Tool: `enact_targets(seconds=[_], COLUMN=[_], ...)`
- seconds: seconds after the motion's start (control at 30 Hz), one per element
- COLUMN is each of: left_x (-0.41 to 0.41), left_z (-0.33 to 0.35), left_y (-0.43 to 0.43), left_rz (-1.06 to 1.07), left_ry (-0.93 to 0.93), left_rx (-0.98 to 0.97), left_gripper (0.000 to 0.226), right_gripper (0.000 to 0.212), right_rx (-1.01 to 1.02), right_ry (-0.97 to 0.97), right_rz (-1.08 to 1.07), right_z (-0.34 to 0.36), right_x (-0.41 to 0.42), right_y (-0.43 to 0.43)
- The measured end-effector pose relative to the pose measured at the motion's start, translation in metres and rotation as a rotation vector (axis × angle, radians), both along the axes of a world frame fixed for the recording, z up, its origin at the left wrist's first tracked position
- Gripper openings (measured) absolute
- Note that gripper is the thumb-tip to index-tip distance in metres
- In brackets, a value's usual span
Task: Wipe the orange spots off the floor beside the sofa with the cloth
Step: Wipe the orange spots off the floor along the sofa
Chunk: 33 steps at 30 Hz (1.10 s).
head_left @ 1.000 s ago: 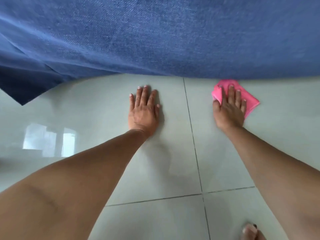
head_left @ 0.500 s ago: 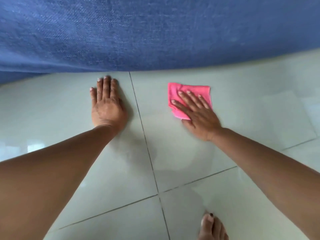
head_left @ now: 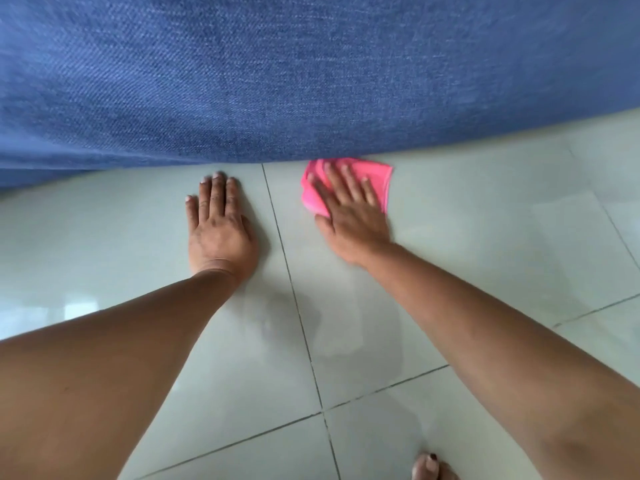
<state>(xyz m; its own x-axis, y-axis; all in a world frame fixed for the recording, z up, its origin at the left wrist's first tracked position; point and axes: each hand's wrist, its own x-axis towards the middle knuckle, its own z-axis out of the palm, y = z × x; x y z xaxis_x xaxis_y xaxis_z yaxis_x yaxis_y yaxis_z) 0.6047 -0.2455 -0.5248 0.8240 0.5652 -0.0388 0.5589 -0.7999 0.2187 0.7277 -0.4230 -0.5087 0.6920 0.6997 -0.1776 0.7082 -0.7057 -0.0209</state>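
Note:
A folded pink cloth [head_left: 381,178] lies flat on the pale glossy tile floor [head_left: 485,244], its far edge touching the base of the blue fabric sofa [head_left: 311,81]. My right hand [head_left: 349,213] presses down on the cloth with fingers spread, covering most of it. My left hand [head_left: 218,223] rests palm-down on the bare tile to the left, across a grout line, fingers together and pointing at the sofa. I see no orange spots on the visible floor; whatever is under the cloth is hidden.
The sofa fills the whole upper half of the view and blocks the far side. Dark grout lines cross the tiles. A bare toe [head_left: 429,467] shows at the bottom edge. Window glare [head_left: 72,306] reflects off the floor at the left.
My right hand has pushed the cloth away from me until it meets the sofa's base. My left hand stays planted on the tile.

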Motion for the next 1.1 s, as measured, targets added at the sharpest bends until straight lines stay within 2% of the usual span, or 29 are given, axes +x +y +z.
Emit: enact_targets(seconds=[0.07,0.13,0.2,0.27,0.33,0.37,0.43,0.5,0.67,0.83,0.97,1.03,1.1], left_x=[-0.001,-0.002,-0.001,-0.001,-0.001,0.000,-0.001,-0.002,-0.004,-0.015,-0.055,-0.088,-0.116], left_z=[0.000,0.000,0.000,0.000,0.000,0.000,0.000,0.000,0.008,0.028,0.055,0.076,0.100], left_y=[0.000,0.000,0.000,0.000,-0.001,-0.001,0.000,0.002,0.014,0.032,0.054,0.065,0.078], left_rz=[-0.002,-0.004,-0.002,0.008,0.013,0.011,0.005,-0.004,-0.040,-0.091,-0.136,-0.137,-0.062], left_ry=[0.003,0.002,0.000,0.003,0.000,-0.003,-0.013,-0.025,-0.038,-0.017,0.239,0.396,0.504], left_rx=[-0.005,-0.006,-0.010,-0.014,-0.017,-0.019,-0.033,-0.054,-0.153,-0.330,-0.357,-0.342,-0.345], left_gripper=[0.065,0.065,0.065,0.065,0.065,0.065,0.065,0.065,0.064,0.061,0.068,0.075,0.083], right_gripper=[0.064,0.061,0.065,0.070,0.070,0.069,0.072,0.070,0.061,0.068,0.063,0.061,0.058], right_rx=[-0.016,-0.027,-0.036,-0.009,0.023,0.033,0.039,0.056,0.080,0.099,0.138,0.116,0.126], right_ry=[0.029,0.051,0.026,0.007,-0.008,-0.006,0.019,0.033,0.004,0.014,0.079,0.199,0.420], right_rz=[0.275,0.359,0.138,-0.264,-0.610,-0.720,-0.797,-0.745,-0.431,-0.017,0.161,0.184,0.124], right_z=[0.003,0.005,0.005,0.004,0.001,-0.001,-0.002,-0.004,-0.002,-0.010,-0.006,0.008,0.028], right_x=[-0.011,0.006,0.039,0.070,0.090,0.095,0.097,0.088,0.016,-0.076,-0.141,-0.165,-0.182], right_y=[-0.039,-0.091,-0.137,-0.154,-0.134,-0.114,-0.067,-0.019,0.076,0.107,0.097,0.096,0.102])
